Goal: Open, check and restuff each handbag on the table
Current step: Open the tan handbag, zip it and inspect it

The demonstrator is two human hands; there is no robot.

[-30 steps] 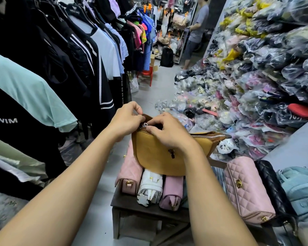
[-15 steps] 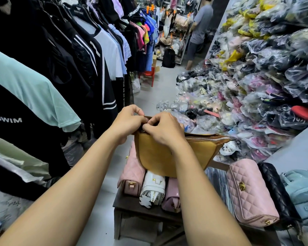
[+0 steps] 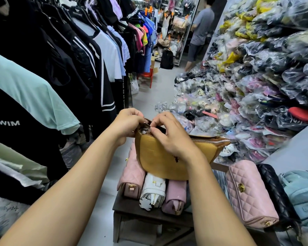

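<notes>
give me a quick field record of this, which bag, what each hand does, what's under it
bag in hand: mustard handbag, held over a row of bags
left hand: grips the handbag's left end
right hand: pinches the zip at that end
zip: shut along its right stretch
underneath: pink quilted bag, white bag, mauve pouch, on the dark table
to the right: pink flap bag, black quilted bag, pale blue bag

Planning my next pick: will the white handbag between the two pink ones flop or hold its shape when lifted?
Probably holds shape: the white handbag looks plump and boxy. Its glossy skin may be slippery. Wedged between pink bags under the mustard bag, it may drag them.
</notes>
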